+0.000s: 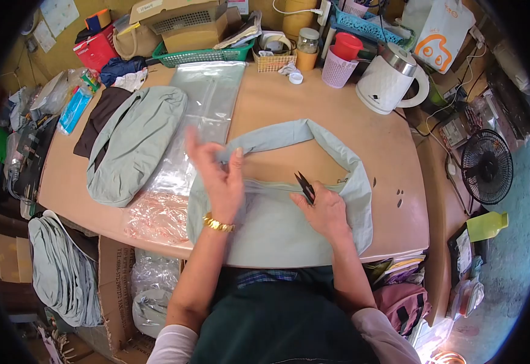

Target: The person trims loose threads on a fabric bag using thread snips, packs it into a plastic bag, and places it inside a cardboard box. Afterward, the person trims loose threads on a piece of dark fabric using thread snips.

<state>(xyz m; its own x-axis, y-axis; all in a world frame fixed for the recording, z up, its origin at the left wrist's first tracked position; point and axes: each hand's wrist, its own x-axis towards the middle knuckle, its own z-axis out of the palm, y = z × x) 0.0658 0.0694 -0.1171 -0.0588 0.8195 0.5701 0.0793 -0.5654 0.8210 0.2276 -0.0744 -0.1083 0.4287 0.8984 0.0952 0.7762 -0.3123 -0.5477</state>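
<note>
A pale grey-green cloth shoulder bag (277, 227) lies flat at the table's front edge, its wide strap looped away from me. Along its upper edge runs a zipper, with a pull near the right end. My right hand (326, 212) rests over the bag's right part, fingers wrapped round small black thread snips (304, 187) whose blades point away and to the left. Above the bag's left side, my left hand (219, 176) is raised with fingers spread and slightly blurred; nothing shows in it. A gold bracelet (218, 223) circles that wrist.
Another grey-green bag (137, 142) lies at left beside clear plastic sleeves (207, 91). A white kettle (389, 79), a lilac cup (339, 70) and a green basket (204, 56) line the back. Stacked grey-green cloth pieces (64, 270) stand low at left; a black fan (488, 165) is at right.
</note>
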